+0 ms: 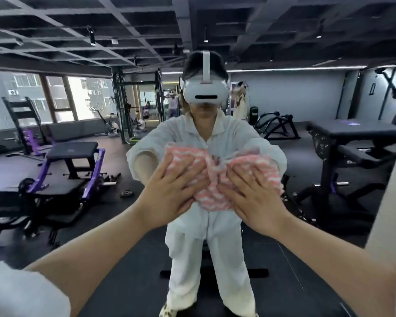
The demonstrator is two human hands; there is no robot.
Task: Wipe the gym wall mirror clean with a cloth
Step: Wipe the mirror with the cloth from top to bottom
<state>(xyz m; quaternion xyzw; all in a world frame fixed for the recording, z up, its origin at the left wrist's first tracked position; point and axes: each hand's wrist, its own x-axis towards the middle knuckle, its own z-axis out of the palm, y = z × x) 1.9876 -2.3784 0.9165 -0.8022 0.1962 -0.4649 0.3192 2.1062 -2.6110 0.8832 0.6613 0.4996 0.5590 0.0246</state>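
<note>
Basically cloth (215, 179) sits bunched flat on the mirror (55, 202), mid-pane, long axis sideways. Left hand (169, 197) and right hand (254, 202) press it with spread straight fingers, side by side, equally near.

The wall mirror (215, 282) is filling the view straight ahead. The cloth (215, 179) is lying flat against it at the centre, with the left hand (169, 197) pressing on the cloth's left part and the right hand (252, 197) on its right part, side by side. In the reflection, a weight bench (72, 151) is standing to the left and a padded bench (354, 131) to the right.
</note>
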